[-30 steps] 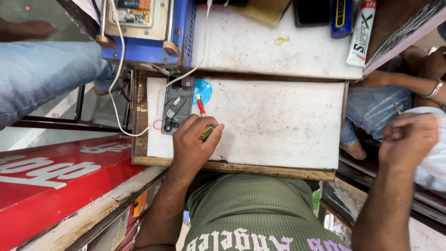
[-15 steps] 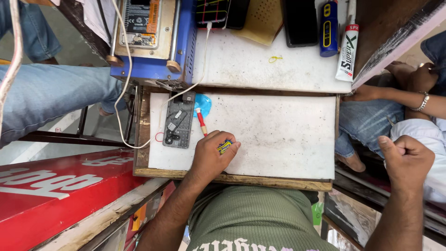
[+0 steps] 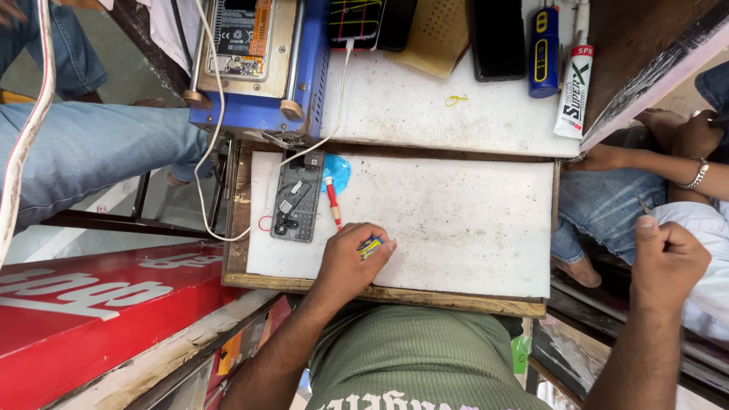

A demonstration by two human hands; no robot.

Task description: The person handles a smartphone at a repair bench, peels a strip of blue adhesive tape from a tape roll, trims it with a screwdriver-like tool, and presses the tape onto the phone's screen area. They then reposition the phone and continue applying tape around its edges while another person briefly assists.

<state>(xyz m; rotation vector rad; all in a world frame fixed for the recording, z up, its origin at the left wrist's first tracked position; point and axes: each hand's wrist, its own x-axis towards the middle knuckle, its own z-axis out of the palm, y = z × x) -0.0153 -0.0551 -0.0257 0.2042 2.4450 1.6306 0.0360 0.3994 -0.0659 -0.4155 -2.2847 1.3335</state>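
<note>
**Left hand on small tool, phone open at left**

I see my left hand (image 3: 345, 262) closed narrow round a small yellow-blue tool (image 3: 370, 245), resting on the white worktop (image 3: 471, 220) near its front edge. Right hand (image 3: 668, 262) is a fist w/ thumb up, off the worktop at right; holding nothing I can make out. Opened phone (image 3: 296, 196) lies just left, red screwdriver (image 3: 332, 201) beside it, blue pick (image 3: 338, 171) behind. To do it well: keep wrist planted, grip low. White cable (image 3: 258, 190) loops by phone & could snag. Glue tube (image 3: 571, 91) far right, another person's arm (image 3: 668, 163) close.
</note>
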